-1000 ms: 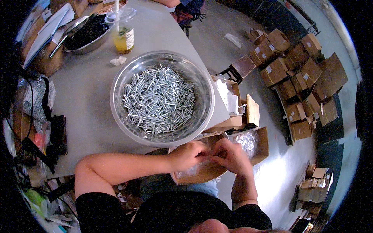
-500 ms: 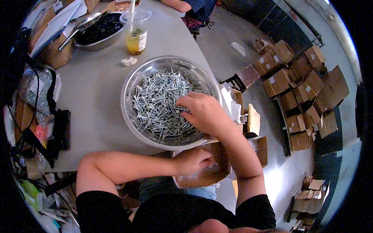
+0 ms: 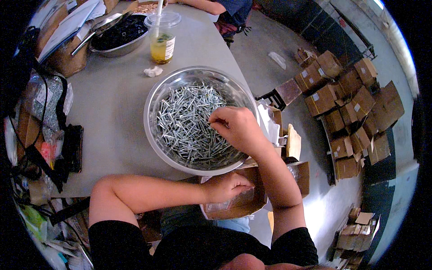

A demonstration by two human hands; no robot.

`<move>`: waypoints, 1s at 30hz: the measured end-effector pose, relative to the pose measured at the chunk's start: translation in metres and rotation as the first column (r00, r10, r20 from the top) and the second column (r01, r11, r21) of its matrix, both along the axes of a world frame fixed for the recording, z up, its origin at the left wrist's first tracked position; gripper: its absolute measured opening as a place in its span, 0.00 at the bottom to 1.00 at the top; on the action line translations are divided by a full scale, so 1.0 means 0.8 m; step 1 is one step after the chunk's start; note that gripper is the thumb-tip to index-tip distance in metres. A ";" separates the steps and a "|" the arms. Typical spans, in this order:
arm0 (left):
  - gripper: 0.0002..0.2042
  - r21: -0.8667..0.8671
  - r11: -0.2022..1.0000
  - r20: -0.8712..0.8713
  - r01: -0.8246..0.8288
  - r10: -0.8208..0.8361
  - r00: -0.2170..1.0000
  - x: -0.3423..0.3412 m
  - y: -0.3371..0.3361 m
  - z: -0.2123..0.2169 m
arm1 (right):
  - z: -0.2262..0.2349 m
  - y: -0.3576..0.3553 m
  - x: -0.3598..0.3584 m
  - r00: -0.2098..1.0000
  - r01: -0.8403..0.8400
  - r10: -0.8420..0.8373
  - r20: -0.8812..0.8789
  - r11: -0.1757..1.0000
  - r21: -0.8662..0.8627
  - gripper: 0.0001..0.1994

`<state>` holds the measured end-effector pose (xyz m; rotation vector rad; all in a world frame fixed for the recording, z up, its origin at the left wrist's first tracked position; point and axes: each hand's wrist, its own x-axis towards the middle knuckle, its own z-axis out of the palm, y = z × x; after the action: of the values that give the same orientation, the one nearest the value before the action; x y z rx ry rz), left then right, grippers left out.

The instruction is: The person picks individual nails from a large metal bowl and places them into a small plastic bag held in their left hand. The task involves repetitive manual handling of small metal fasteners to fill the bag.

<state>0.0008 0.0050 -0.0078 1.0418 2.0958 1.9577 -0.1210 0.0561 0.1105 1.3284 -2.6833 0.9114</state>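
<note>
Many loose screws point(image 3: 186, 119) lie heaped in the metal bowl point(image 3: 150, 130), directly below the fingertips of the right hand point(image 3: 234, 126) and spreading away to their left. They share no single long axis: the shanks point every way across the heap. The right hand is much the nearer, reaching over the bowl's right side with its fingers curled toward the thumb; whether they grip a screw, I cannot tell. The left hand point(image 3: 225, 186) is outside the bowl, above an open cardboard box point(image 3: 256, 202), thumb and finger bent close together, contents unclear.
</note>
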 end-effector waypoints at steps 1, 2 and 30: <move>0.12 -0.009 1.000 0.046 0.029 -0.028 0.999 0.001 -0.001 0.000 | 0.001 -0.001 -0.001 1.000 -0.013 0.013 -0.014 1.000 0.004 0.05; 0.12 -0.018 0.998 0.094 0.057 -0.055 0.994 0.002 -0.003 0.006 | 0.002 -0.003 -0.001 0.999 -0.027 0.027 -0.027 1.000 0.007 0.05; 0.13 0.050 0.994 0.095 0.092 -0.097 0.991 -0.003 0.001 0.002 | 0.038 0.012 0.006 0.939 -0.135 0.183 -0.291 0.975 0.177 0.04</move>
<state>-0.0019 0.0062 -0.0063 1.0117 1.9246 1.9770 -0.1159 0.0654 0.1409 1.5874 -2.4764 0.4605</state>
